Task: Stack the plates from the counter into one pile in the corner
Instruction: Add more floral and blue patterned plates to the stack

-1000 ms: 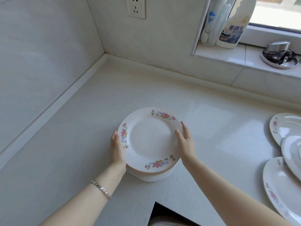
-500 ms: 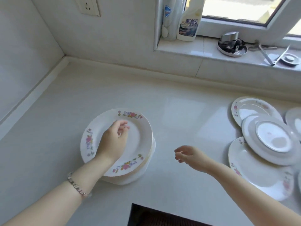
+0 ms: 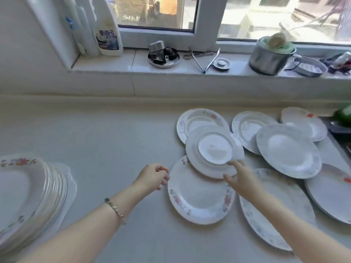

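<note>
Plates lie in two groups on your counter point(image 3: 114, 137). The pile point(image 3: 28, 196) sits at the lower left of the frame, cut off by the left edge, with its floral rims stacked one on another and blurred. The loose plates point(image 3: 288, 150) are spread across the centre right and right of the frame, several of them overlapping. Among these, an upturned plate point(image 3: 214, 150) rests bottom-up near the centre. Its far part lies over a face-up plate point(image 3: 199, 118) and its near edge lies over a floral plate point(image 3: 197, 198). Your right hand point(image 3: 241, 179) is at the near rim of the upturned plate, with one fingertip lying on the rim and the thumb at the edge just below it. Blur hides the contact, so you cannot tell whether this hand pinches the rim or only touches it. Your left hand point(image 3: 152, 179) hangs just beside the left rim of the floral plate with its fingers loosely curled and nothing held in it. You cannot tell whether it touches that rim. A bracelet point(image 3: 115, 209) circles the left wrist. On the window sill point(image 3: 133, 63) along the top of the frame stand a detergent bottle point(image 3: 108, 33) at the upper left, tongs point(image 3: 205, 59) at the centre and a steel pot point(image 3: 267, 57) at the upper right.
</note>
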{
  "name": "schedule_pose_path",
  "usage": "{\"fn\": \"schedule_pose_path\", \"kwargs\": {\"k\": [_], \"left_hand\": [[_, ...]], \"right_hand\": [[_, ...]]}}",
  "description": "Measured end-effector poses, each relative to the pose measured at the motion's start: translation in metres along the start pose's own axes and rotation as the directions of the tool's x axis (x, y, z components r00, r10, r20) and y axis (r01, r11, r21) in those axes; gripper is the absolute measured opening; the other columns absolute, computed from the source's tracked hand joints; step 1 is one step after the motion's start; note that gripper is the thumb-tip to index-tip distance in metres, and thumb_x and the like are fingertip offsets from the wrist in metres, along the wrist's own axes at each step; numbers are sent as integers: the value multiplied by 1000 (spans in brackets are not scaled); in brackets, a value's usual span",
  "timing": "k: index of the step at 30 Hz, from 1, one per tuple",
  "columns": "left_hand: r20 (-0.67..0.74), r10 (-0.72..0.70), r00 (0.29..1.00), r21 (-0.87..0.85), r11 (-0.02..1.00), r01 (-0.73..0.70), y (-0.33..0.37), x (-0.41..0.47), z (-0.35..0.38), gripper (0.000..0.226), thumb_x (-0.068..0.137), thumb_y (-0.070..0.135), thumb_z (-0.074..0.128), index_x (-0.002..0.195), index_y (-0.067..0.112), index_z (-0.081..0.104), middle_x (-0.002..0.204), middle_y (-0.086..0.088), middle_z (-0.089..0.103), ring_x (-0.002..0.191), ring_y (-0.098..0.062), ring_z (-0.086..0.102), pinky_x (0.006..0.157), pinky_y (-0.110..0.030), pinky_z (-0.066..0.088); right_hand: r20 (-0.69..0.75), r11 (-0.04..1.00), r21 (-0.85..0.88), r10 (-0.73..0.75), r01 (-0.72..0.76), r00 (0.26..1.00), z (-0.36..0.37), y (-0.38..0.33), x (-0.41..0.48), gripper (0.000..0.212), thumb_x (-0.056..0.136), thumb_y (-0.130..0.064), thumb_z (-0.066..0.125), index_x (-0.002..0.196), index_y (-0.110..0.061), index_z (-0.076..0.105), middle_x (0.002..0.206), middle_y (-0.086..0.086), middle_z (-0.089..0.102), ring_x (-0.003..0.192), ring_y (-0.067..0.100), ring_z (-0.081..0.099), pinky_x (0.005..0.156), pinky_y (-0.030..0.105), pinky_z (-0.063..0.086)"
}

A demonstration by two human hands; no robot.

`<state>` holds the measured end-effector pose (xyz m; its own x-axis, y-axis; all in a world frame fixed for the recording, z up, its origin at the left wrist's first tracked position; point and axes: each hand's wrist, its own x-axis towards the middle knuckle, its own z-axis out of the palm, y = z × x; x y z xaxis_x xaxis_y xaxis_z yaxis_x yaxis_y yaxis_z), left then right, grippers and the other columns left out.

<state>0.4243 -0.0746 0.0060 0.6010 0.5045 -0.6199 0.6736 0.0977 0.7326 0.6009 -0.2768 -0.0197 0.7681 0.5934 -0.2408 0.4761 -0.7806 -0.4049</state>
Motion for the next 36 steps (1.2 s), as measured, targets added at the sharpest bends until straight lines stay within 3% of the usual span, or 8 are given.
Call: {"fn": "schedule_pose_path", "kwargs": {"k": [6, 11, 14, 17, 25, 29, 33, 36], "left_hand": [[-65, -126, 990, -70, 990, 121, 9, 11, 57, 19, 91, 1, 38, 97, 5, 56, 78, -6, 60, 65, -16, 55, 58, -23, 42], [-155, -190, 969, -81, 980, 179, 1, 12, 64, 21, 92, 0, 39, 100, 1, 59, 87, -13, 62, 69, -20, 57, 58, -25, 42], [-205, -210, 956, -87, 977, 196, -3, 13, 62, 21, 93, -1, 39, 101, 0, 59, 91, -17, 62, 67, -19, 57, 56, -24, 41], [-231, -237, 944, -96, 971, 220, -5, 16, 59, 22, 93, -1, 38, 101, -1, 58, 92, -18, 63, 67, -18, 58, 57, -25, 41], [-370, -326, 870, -44, 942, 334, -28, 31, 67, 31, 87, 10, 52, 117, 1, 56, 113, -19, 61, 105, -34, 60, 91, -39, 47], [-257, -408, 876, -222, 907, 358, -33, 39, 80, 12, 85, 4, 54, 76, 3, 62, 79, -19, 63, 86, -34, 65, 86, -47, 52], [-238, -420, 875, -285, 892, 351, -37, 40, 81, 19, 87, 3, 57, 99, -11, 62, 91, -24, 64, 89, -35, 63, 87, -47, 50], [-256, -346, 903, -319, 912, 259, -31, 38, 82, 19, 94, 9, 49, 86, -5, 59, 84, -24, 63, 81, -37, 63, 77, -43, 50]], "right_hand": [[188, 747, -578, -270, 329, 944, 7, 61, 39, 78, 86, 1, 40, 147, -10, -8, 157, 13, -9, 145, 31, -8, 117, 39, -3], [160, 578, -644, -539, 502, 827, 13, 59, 57, 67, 41, -9, 84, 106, -6, 70, 111, 18, 69, 104, 31, 66, 82, 41, 56], [149, 512, -670, -616, 538, 773, 14, 60, 61, 38, 69, -7, 54, 101, -6, 73, 104, 18, 71, 98, 32, 68, 76, 39, 58], [77, 544, -664, -633, 514, 770, 9, 56, 66, 46, 72, -1, 35, 97, -3, 73, 101, 21, 72, 95, 35, 68, 71, 44, 58], [-197, 621, -521, -755, 585, 625, -25, 47, 81, 36, 74, 4, 41, 86, -3, 74, 91, 16, 74, 85, 31, 72, 67, 40, 59], [-386, 685, -382, -728, 621, 566, -50, 29, 93, 27, 67, 12, 52, 79, -2, 71, 76, 9, 74, 69, 24, 71, 51, 26, 53], [-547, 852, -139, -491, 505, 678, -73, 19, 89, 25, 73, 11, 54, 86, -2, 72, 66, 10, 71, 49, 24, 61, 44, 20, 40], [-496, 875, 322, -171, 363, 852, -88, 22, 82, 24, 81, 3, 55, 94, -11, 70, 68, -2, 64, 63, 13, 52, 54, 18, 33]]}}
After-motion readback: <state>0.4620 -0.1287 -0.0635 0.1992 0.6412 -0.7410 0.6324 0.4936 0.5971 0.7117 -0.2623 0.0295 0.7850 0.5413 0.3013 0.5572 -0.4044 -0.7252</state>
